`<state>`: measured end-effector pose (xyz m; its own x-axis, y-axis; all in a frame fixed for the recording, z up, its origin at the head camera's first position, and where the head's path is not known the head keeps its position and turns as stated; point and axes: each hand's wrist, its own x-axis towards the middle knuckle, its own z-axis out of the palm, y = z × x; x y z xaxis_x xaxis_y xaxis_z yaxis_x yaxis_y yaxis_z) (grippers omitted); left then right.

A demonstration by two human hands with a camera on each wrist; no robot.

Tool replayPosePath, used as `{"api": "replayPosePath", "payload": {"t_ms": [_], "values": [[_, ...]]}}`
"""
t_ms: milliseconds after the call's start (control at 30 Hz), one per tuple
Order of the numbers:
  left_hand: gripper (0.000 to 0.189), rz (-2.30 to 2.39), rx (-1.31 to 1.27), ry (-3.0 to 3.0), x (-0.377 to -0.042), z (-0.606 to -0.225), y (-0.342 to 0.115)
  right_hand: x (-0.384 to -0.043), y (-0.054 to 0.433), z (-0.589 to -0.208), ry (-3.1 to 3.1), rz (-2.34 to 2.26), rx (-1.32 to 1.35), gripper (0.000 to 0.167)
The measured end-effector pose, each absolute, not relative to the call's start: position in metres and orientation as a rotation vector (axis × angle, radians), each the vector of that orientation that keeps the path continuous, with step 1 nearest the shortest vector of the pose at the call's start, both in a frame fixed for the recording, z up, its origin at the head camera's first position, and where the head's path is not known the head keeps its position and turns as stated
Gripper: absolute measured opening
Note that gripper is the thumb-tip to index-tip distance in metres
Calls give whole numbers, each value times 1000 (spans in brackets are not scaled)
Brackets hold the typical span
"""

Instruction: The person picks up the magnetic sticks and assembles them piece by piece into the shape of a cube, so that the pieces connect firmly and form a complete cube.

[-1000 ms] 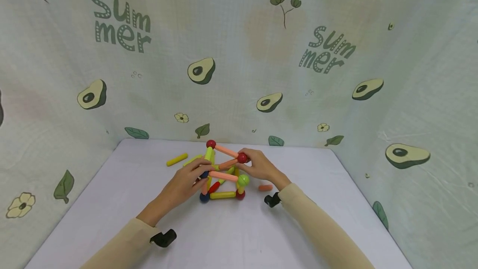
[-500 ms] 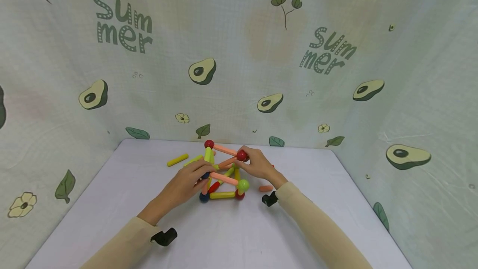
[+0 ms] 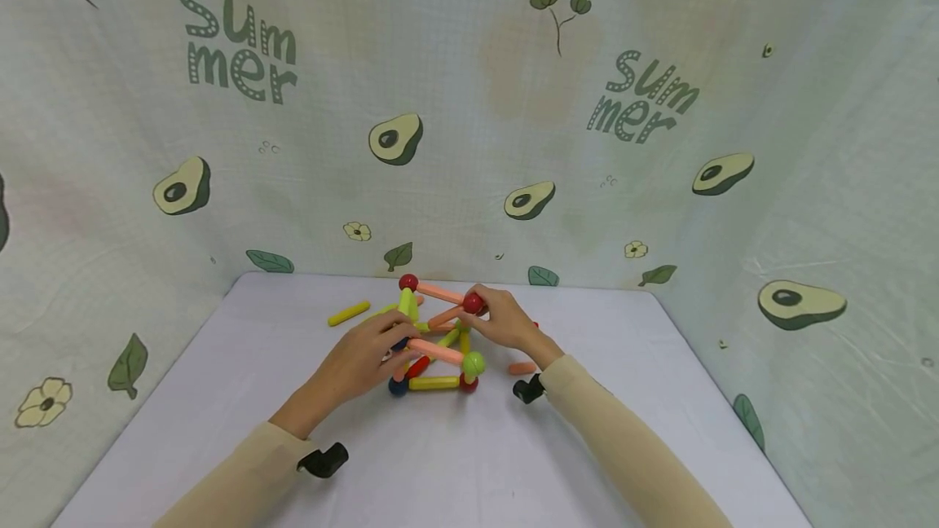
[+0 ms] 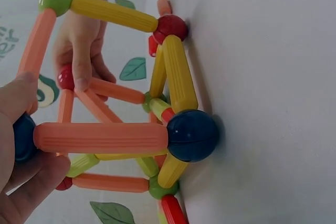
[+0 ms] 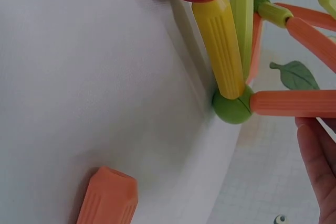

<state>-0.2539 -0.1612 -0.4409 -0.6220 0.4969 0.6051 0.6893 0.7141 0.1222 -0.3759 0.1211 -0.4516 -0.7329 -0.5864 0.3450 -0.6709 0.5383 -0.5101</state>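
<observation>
A frame of magnetic rods and balls stands on the white table [image 3: 411, 455]. With thumb and fingers, my left hand [image 3: 363, 358] grips the blue ball [image 4: 23, 137] at its near upper left corner. My right hand [image 3: 504, 320] pinches the red ball [image 3: 473, 302] at the far upper right. Between the left hand and the green ball [image 3: 473, 363] runs an orange rod [image 3: 436, 350]. Along the bottom, a yellow rod [image 3: 434, 383] joins a second blue ball [image 4: 193, 136] and another red ball [image 3: 468, 383]. Fingers partly hide the two held balls.
Left of the frame lies a loose yellow rod [image 3: 348, 314]. A short orange piece [image 3: 522, 367] lies to the right, below the right wrist. A printed cloth [image 3: 455, 63] hangs behind the table.
The near green ball has come down a little. The red ball in my right hand has shifted slightly up and left in view. Both hands keep their grip.
</observation>
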Motion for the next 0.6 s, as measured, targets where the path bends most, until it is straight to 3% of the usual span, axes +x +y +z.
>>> {"api": "replayPosePath", "payload": {"t_ms": [600], "values": [[34, -419, -760, -2383, -253, -443, -161, -377, 120, -446, -2645, 957, 1052, 20]]}}
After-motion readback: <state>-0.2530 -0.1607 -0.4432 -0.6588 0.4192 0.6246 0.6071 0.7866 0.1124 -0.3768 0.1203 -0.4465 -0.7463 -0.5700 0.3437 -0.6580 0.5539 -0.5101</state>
